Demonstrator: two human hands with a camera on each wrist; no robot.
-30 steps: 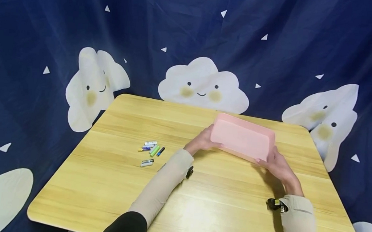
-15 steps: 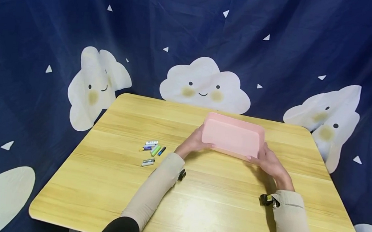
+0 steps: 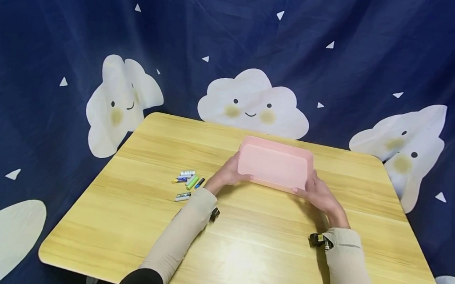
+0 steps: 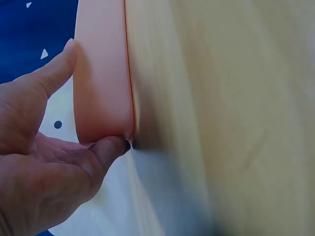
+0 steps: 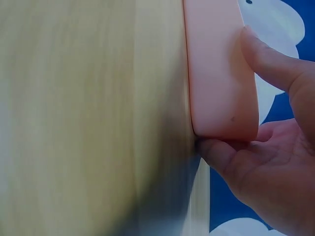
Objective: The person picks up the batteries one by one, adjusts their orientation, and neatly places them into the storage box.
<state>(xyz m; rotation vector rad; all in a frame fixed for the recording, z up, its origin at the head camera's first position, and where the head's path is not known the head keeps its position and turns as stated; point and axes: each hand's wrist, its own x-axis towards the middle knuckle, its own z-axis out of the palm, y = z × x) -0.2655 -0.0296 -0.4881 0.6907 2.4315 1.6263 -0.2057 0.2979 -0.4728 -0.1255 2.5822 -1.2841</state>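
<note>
A shallow pink rectangular tray (image 3: 274, 163) is held between both hands near the back of the table, its bare inside facing up. My left hand (image 3: 228, 171) grips the left end, thumb at the near rim. On the right end my right hand (image 3: 321, 195) holds in the same manner. In the left wrist view, fingers of the left hand (image 4: 59, 169) curl under the corner of the tray (image 4: 103, 73). The right wrist view has the right hand (image 5: 280, 167) around the opposite corner, with the tray's underside close to the tabletop.
Left of the tray, several small cylinders that look like batteries lie on the wooden table (image 3: 125, 223), among them a green battery (image 3: 192, 183). Closer to the front lies a pair of batteries (image 3: 183, 197), next to the left sleeve. A blue cloud-patterned curtain (image 3: 180, 31) hangs behind.
Both hands have shifted the pink tray leftward along the back of the table, toward the small cylinders. Their hold on it looks the same. The cylinders stay where they were.
</note>
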